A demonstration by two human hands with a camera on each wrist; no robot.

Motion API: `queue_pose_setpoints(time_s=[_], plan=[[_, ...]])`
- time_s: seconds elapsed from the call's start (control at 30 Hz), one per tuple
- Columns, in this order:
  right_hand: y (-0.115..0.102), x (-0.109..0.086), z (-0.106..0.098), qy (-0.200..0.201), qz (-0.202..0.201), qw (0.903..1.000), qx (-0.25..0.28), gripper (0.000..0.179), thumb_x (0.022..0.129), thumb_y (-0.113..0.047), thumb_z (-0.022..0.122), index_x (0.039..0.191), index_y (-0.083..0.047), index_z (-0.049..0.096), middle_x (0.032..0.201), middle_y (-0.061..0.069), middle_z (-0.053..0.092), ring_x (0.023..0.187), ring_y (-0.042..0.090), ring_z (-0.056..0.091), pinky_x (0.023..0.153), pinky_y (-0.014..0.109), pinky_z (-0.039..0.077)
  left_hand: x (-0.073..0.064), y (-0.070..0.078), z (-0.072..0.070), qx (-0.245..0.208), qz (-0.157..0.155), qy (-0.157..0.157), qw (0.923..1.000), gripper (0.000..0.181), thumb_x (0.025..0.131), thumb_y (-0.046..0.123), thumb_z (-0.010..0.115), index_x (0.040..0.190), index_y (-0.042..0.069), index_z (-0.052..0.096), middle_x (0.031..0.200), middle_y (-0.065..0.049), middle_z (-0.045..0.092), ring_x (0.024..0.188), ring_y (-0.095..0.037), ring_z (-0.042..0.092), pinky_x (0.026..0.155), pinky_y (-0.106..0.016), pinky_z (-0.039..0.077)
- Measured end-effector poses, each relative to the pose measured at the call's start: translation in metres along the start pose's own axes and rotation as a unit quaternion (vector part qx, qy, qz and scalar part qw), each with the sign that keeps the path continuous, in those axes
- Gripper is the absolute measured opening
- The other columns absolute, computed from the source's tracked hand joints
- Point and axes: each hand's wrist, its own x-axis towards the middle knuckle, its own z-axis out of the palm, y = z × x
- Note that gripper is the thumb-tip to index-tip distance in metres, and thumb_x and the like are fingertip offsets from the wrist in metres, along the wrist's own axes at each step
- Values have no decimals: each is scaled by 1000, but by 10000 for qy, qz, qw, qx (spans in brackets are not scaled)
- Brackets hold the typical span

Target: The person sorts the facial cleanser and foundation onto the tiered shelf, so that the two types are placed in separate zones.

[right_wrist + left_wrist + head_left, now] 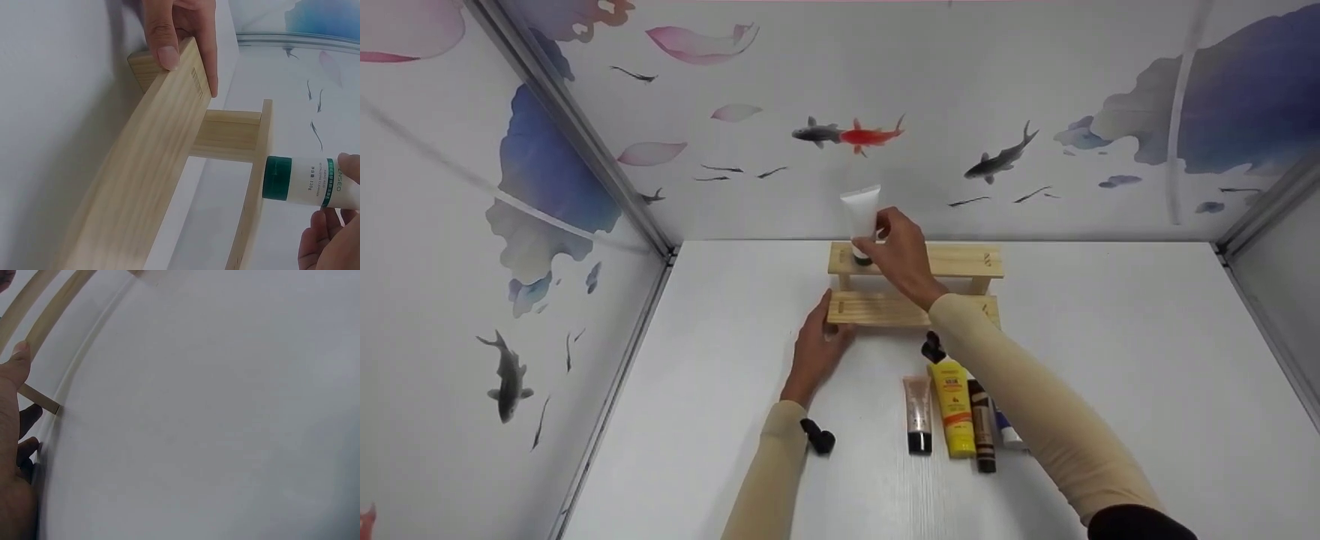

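Observation:
A two-step wooden rack [877,309] stands on the white table near the back wall. My left hand [816,349] grips the left end of its lower board, thumb on the front edge; the left wrist view shows this thumb [21,354] against the wood. My right hand [904,251] holds a white squeeze tube [862,210] upright, cap down, over the left end of the upper board. In the right wrist view the tube's green cap [277,178] meets the upper board [259,169], appearing to touch it.
In front of the rack lie a pinkish tube [918,416] with a black cap, a yellow tube [955,409], a brown tube [981,427] and a white-and-blue tube [1009,433], partly behind my right sleeve. Printed walls [915,187] enclose the table's back and sides.

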Motion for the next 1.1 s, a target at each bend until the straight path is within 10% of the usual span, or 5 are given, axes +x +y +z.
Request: queue_pose_setpoints(time_s=[0.63, 1.1], plan=[[4, -7, -11, -326, 147, 9992, -170, 50, 97, -19, 86, 139, 0, 65, 123, 14, 71, 111, 27, 65, 96, 44, 56, 0, 0, -1, 117, 165, -2, 9998, 100, 101, 73, 67, 177, 24, 26, 169, -5, 48, 138, -21, 57, 117, -50, 48], [6, -36, -53, -400, -676, 9944, -706, 52, 98, -19, 88, 140, 2, 66, 130, 19, 70, 118, 34, 65, 102, 48, 55, -2, -3, -2, -89, 107, -48, 9999, 98, 100, 74, 67, 177, 31, 25, 172, -2, 44, 141, -21, 56, 119, -52, 45]])
